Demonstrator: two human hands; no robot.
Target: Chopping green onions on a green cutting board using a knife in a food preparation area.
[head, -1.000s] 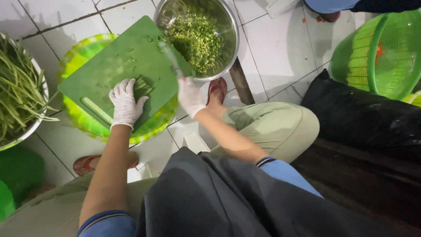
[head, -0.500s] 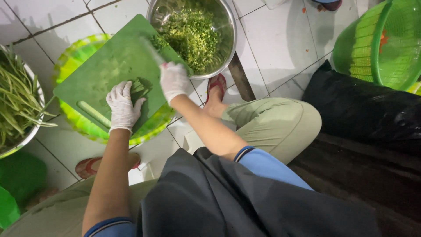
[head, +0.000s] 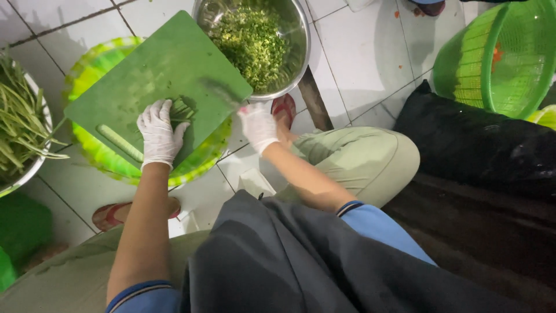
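Note:
My left hand (head: 158, 134), in a white glove, presses down on a small bunch of green beans (head: 183, 110) on a green cutting board (head: 145, 69). A knife (head: 220, 93), blurred by motion, lies over the board's right part with my gloved right hand (head: 258, 124) gripping its handle. The board rests on an upturned green and yellow basket (head: 104, 165). A steel bowl (head: 292, 64) full of chopped green beans (head: 252, 37) stands just beyond the board's right edge.
A steel bowl of long whole beans (head: 17, 124) sits at the left edge. A green plastic basket (head: 498, 58) lies tilted at the top right above a black bag (head: 480, 142). White floor tiles lie around. My feet wear red sandals (head: 116, 214).
My right hand has pulled back from the bowl's rim toward me, bringing the knife down over the board. My left hand stays on the beans.

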